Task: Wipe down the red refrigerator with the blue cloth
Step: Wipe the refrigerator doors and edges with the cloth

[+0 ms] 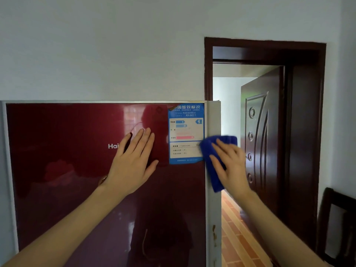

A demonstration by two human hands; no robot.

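The left hand (133,160) lies flat, fingers straight, on the refrigerator (67,170) door. At its three o'clock, the right hand (231,164), fingers spread, presses the cloth (214,176) against the refrigerator's right edge.

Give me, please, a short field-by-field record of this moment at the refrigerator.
setting: red refrigerator beside an open dark wooden door
left hand: flat, fingers straight, palm on the red front, covering part of the brand lettering
right hand: fingers straight, pressing the blue cloth
cloth position: on the refrigerator's right front edge, overlapping the lower right corner of the energy label
label position: top right of the red front
wear: rusty marks low on the grey edge strip
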